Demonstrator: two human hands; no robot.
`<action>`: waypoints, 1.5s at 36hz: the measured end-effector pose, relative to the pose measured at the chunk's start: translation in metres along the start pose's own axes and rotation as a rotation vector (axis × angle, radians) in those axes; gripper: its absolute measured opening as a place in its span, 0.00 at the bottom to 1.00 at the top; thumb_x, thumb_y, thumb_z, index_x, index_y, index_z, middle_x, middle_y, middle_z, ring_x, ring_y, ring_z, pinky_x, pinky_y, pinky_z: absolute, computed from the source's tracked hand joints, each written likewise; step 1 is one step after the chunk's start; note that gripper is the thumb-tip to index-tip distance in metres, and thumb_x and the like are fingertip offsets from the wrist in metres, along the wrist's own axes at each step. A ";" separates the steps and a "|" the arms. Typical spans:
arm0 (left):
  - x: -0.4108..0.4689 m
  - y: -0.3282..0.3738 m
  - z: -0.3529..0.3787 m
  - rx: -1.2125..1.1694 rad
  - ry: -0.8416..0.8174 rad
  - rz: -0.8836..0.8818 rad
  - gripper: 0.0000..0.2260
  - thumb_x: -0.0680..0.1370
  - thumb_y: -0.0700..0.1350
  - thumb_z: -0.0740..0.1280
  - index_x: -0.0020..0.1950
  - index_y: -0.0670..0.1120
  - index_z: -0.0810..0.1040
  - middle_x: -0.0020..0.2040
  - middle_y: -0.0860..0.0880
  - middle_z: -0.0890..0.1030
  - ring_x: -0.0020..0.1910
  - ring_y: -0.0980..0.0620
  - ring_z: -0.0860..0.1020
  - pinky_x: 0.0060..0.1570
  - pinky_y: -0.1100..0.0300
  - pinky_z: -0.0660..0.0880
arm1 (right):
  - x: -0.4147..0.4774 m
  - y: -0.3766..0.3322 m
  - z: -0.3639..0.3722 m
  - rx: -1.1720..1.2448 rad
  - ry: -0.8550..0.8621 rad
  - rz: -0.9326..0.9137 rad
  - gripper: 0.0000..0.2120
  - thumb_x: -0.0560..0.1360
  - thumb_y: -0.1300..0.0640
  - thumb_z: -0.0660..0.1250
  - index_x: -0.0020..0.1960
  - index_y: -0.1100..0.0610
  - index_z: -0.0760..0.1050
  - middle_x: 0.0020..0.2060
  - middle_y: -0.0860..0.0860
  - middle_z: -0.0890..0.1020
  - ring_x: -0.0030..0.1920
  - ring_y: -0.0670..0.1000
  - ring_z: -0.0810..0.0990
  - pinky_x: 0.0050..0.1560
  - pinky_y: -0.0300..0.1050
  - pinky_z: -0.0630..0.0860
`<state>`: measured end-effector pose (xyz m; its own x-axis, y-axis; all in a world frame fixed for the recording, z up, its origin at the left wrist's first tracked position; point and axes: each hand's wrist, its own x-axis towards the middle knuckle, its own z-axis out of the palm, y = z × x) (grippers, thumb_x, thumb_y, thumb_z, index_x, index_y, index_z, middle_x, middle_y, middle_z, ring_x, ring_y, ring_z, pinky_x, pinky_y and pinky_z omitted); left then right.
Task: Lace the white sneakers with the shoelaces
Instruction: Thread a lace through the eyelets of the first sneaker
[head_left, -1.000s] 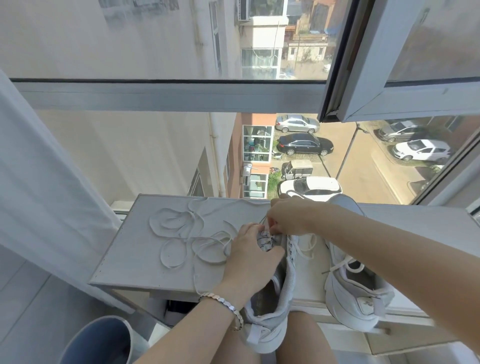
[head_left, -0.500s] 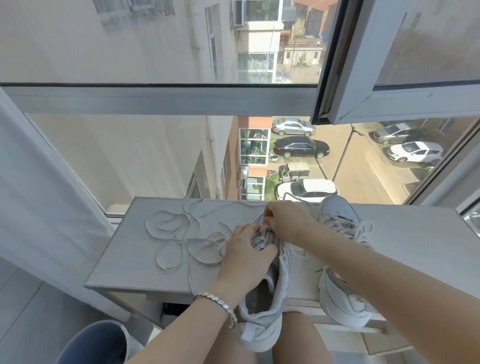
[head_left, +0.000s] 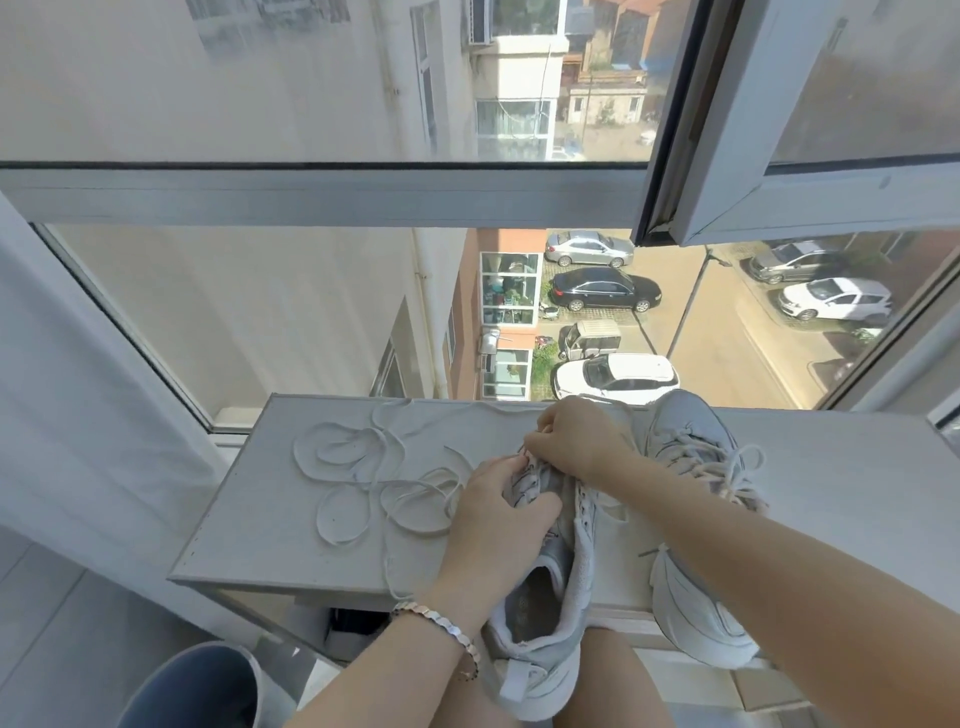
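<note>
Hardly anything has shifted: our left hand still grips the sneaker, heel on our lap; right hand fingers pinch the shoelace, which coils left across the windowsill.

The only camera sits on my head and looks forward and down along my forearms. It is close: my left hand and right hand sit in the lower middle, over the table. The wide lens bows the window frame across the upper half, and through the glass it looks steeply down onto parked cars well below
</note>
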<state>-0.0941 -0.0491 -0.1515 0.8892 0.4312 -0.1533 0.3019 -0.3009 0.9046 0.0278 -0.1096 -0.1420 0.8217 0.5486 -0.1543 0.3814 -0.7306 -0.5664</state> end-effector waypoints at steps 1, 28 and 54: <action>0.000 0.001 0.000 -0.003 0.007 0.001 0.19 0.75 0.43 0.65 0.65 0.52 0.72 0.50 0.65 0.68 0.51 0.65 0.69 0.49 0.74 0.62 | 0.001 0.000 0.003 0.027 0.020 0.015 0.19 0.69 0.64 0.62 0.24 0.56 0.57 0.22 0.50 0.59 0.26 0.49 0.57 0.26 0.40 0.54; 0.013 0.009 -0.018 -0.133 0.042 -0.127 0.09 0.75 0.51 0.69 0.42 0.46 0.82 0.39 0.51 0.83 0.40 0.54 0.79 0.39 0.63 0.73 | 0.003 0.006 -0.004 0.394 -0.115 0.072 0.20 0.72 0.60 0.64 0.26 0.54 0.59 0.21 0.47 0.60 0.23 0.46 0.58 0.25 0.37 0.57; 0.038 0.031 -0.004 0.614 -0.137 -0.116 0.07 0.77 0.42 0.63 0.47 0.37 0.74 0.46 0.42 0.78 0.52 0.42 0.78 0.39 0.57 0.72 | 0.001 0.023 -0.025 0.248 -0.324 -0.173 0.02 0.71 0.59 0.72 0.43 0.53 0.82 0.37 0.46 0.83 0.31 0.35 0.76 0.37 0.26 0.72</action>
<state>-0.0522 -0.0390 -0.1273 0.8625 0.3900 -0.3226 0.5048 -0.7086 0.4930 0.0482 -0.1356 -0.1353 0.5642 0.7824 -0.2636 0.3562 -0.5187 -0.7772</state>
